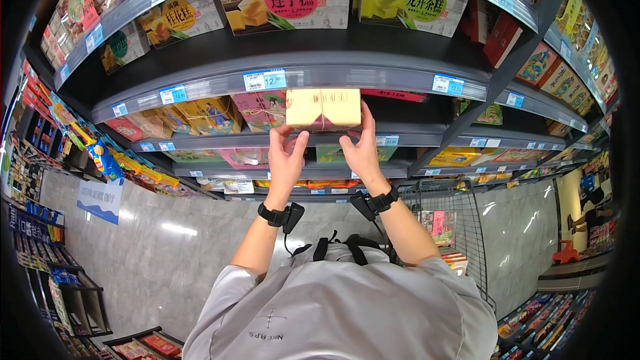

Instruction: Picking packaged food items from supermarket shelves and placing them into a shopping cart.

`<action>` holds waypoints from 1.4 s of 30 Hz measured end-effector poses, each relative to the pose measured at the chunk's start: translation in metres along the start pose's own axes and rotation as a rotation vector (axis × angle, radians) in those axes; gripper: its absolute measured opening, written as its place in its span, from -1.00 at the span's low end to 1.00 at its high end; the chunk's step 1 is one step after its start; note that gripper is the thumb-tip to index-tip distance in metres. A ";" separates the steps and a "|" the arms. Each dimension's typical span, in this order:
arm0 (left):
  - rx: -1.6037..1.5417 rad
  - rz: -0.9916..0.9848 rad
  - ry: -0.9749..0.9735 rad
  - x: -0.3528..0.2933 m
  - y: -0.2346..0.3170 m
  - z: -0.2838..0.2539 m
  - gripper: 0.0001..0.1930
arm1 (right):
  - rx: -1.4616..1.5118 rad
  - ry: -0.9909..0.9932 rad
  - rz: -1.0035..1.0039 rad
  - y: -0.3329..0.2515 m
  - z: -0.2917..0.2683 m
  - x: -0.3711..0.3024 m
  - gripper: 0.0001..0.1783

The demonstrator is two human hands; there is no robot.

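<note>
**A:** Head view, what have you got?

**B:** I see both hands up at a shelf (200, 139) of packaged sweets. The box (323, 108), pale tan and tied with string, sits at the shelf's front edge, partly past the lip, just right of a pink packet (261, 108).

**A:** Who has hold of it?

**B:** The right hand (363, 153) does. Its fingers are wrapped up the box's right end and under its lower edge, gripping it. The left hand (285, 160) is spread open just under the box's left lower corner; I can't tell whether the fingertips touch it.

**A:** How far along would you say?

**B:** I judge it halfway between shelf and hands. The box is level and upright, but I can't tell if its base is resting on the shelf or lifted clear. It isn't fully seated back in the row, and it isn't down by the body either.

**A:** Anything else nearby?

**B:** A wire cart (453, 227) stands low on the right, with a few packets inside. Price tags (265, 80) run along the front rail of the shelf above. Nobody else's hands are near mine.
</note>
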State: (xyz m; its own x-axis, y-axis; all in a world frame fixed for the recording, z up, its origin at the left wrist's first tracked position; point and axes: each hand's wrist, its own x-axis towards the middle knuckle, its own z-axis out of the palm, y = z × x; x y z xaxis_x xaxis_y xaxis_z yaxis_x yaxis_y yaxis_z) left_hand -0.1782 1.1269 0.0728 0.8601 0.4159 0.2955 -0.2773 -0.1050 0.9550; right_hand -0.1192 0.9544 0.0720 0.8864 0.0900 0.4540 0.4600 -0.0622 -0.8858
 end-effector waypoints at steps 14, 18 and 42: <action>0.244 0.272 -0.139 -0.015 0.014 -0.015 -0.47 | -0.170 0.004 -0.114 -0.028 -0.021 -0.007 -0.21; 0.336 0.458 -0.180 -0.024 0.017 -0.023 -0.36 | -0.176 0.002 -0.119 -0.051 -0.036 -0.030 -0.17; 0.002 -0.253 -1.031 -0.154 -0.070 0.209 -0.17 | 0.597 0.506 0.793 0.035 -0.258 -0.248 -0.39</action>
State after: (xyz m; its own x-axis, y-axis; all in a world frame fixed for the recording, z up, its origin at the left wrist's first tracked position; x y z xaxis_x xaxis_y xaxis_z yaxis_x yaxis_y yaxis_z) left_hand -0.2018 0.8812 -0.0349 0.8401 -0.5414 -0.0343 -0.0398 -0.1245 0.9914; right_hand -0.3100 0.6735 -0.0463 0.8997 -0.1874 -0.3942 -0.2235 0.5780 -0.7849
